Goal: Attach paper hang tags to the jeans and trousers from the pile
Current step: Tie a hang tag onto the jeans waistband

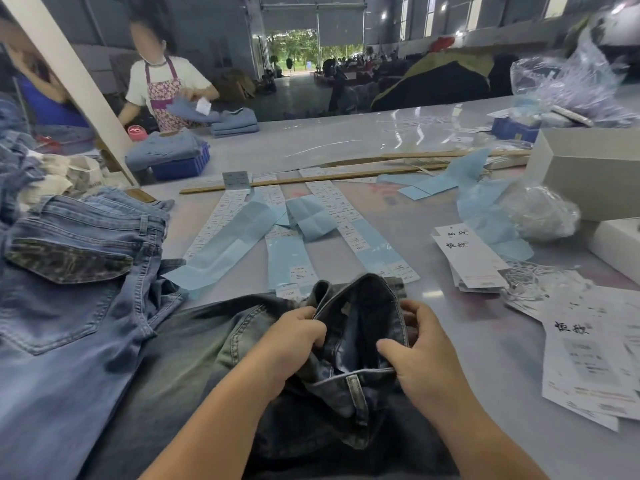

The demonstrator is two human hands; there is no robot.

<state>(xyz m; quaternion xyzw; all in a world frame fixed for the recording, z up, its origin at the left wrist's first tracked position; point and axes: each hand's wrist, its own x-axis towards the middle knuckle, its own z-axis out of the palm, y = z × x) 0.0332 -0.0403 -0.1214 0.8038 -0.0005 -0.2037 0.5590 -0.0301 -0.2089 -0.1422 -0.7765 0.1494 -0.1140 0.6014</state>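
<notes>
A pair of dark washed jeans (214,348) lies in front of me with its waistband pulled open towards me. My left hand (291,341) grips the left side of the waistband. My right hand (419,355) grips the right side, thumb inside the opening. A lighter blue pair of jeans (72,289) lies back pocket up at the left, on top of the pile. White paper hang tags (467,258) with black lettering are stacked at the right, with white strings (523,282) beside them.
Strips of size stickers on blue backing (294,233) lie fanned out across the grey table (408,216), under a wooden stick (311,180). White boxes (588,168) stand at the right. A person in an apron (162,88) folds jeans at the far left.
</notes>
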